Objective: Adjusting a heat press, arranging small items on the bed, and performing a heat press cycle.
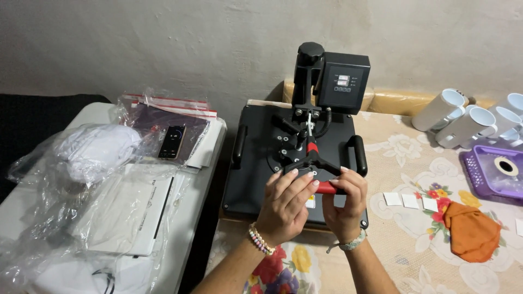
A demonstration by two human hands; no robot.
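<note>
Left hand: the left hand (284, 204), a beaded bracelet on its wrist, was curled shut over the near end of the red-gripped black lever handle (326, 187), fingers folded across the top.
Right hand: the right hand (346, 202), a pale woven band on its wrist, was wrapped tight round the same red grip from the 3 o'clock side, fingertips touching those of the left hand.
Handle: it rose from the middle of the black flat-plate heat press (256, 163) and reached toward 6 o'clock, its red grip mostly hidden under both hands.
Press: it sat on the counter (403, 256) under a cream floral cloth, plates closed together, with its black control box (343, 81) at 12 o'clock.
At 9 o'clock: a black smartphone (172, 141) lay on a clear plastic bag beside folded white fabric in plastic wrap (98, 149), on a white table (22, 209).
At 2 o'clock: white ceramic mugs (468, 122) lay on their sides.
At 3 o'clock: a purple plastic basket (487, 171) stood near small white paper squares (411, 200).
At 4 o'clock: a crumpled orange cloth (471, 231) lay well apart from the hands.
</note>
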